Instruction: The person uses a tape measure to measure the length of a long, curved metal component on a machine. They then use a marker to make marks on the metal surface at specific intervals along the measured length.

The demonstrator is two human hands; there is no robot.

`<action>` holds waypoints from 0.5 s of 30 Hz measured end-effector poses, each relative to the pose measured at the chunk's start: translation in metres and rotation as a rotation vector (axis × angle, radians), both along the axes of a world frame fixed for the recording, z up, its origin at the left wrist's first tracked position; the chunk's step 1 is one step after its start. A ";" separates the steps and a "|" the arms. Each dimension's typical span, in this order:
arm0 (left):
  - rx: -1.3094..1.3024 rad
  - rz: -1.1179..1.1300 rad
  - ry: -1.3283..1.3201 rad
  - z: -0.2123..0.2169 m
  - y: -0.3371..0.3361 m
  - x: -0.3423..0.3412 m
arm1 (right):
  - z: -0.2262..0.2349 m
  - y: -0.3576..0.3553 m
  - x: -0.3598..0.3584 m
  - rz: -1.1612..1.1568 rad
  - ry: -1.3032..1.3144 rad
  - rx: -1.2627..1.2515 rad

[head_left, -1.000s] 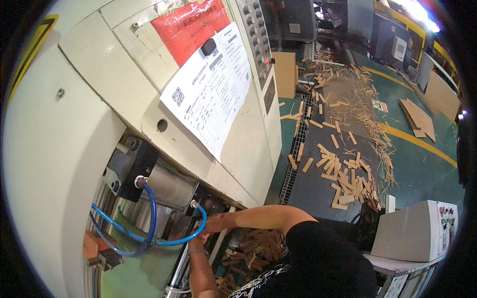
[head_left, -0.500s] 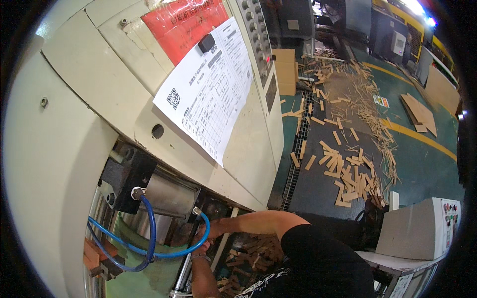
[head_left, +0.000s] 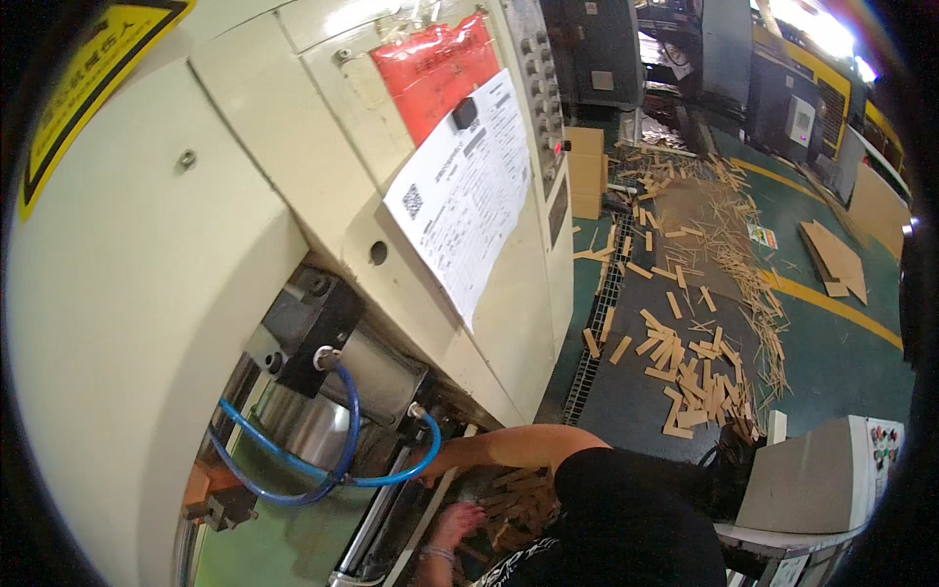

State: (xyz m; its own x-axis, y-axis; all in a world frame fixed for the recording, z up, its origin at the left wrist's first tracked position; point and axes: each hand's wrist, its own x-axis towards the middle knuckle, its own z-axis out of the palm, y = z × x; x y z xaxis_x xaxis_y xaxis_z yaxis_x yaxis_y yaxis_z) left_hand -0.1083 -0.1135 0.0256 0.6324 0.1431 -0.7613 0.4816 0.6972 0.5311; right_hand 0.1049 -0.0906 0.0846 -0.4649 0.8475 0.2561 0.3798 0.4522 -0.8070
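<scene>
My right arm [head_left: 514, 448] stretches left from a black sleeve to a pale machine. Its hand [head_left: 428, 472] meets the machine beside a light blue hose [head_left: 391, 479], and its fingers are hidden there. Lower down, my left hand [head_left: 457, 525], with a band at the wrist, is off the machine, over several brown cardboard scraps [head_left: 509, 504]. Its fingers look loosely apart, slightly blurred, and nothing shows in them. A metal cylinder [head_left: 377, 377] on a black block [head_left: 308, 328] carries the hoses. Below it run a shiny rod [head_left: 370, 523] and a green surface [head_left: 284, 528].
A printed sheet [head_left: 465, 196] hangs on the machine's panel [head_left: 342, 176] under a black clip. Cardboard strips [head_left: 694, 382] litter the dark floor at right. A grey control box [head_left: 812, 479] with buttons stands near right. A cardboard box [head_left: 585, 171] is farther off.
My left hand has drawn back from the machine, away from my right hand, towards the scraps. The right arm still reaches in. The view has shifted, so the machine sits lower and further right.
</scene>
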 end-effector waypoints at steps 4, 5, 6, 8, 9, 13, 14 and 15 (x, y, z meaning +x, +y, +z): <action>0.193 -0.733 -0.149 0.004 -0.093 0.015 | 0.017 -0.001 0.012 0.051 -0.184 -0.442; 0.197 -0.833 -0.236 0.003 -0.103 0.017 | 0.014 0.001 0.017 0.073 -0.243 -0.527; 0.192 -0.883 -0.302 0.002 -0.110 0.020 | 0.012 0.003 0.017 0.085 -0.251 -0.578; 0.193 -0.862 -0.339 -0.007 -0.113 0.014 | 0.007 0.004 0.011 0.065 -0.216 -0.630; 0.189 -0.841 -0.357 -0.013 -0.114 0.013 | -0.004 0.007 0.009 0.035 -0.186 -0.661; 0.247 -0.765 -0.440 -0.039 -0.111 0.027 | -0.041 0.009 0.006 -0.212 0.175 -0.895; 0.305 -0.729 -0.441 -0.040 -0.108 0.024 | -0.037 0.018 -0.003 -0.243 0.237 -0.893; 0.334 -0.710 -0.454 -0.045 -0.106 0.029 | -0.039 0.023 0.000 -0.265 0.196 -0.860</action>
State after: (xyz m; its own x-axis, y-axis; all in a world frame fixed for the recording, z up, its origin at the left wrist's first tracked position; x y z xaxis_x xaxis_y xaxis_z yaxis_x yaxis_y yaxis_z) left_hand -0.0796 -0.2195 -0.0196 0.8854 -0.2261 -0.4062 0.4344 0.0913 0.8961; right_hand 0.1051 -0.0680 0.0455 -0.2436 0.8551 -0.4576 0.2061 -0.4154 -0.8860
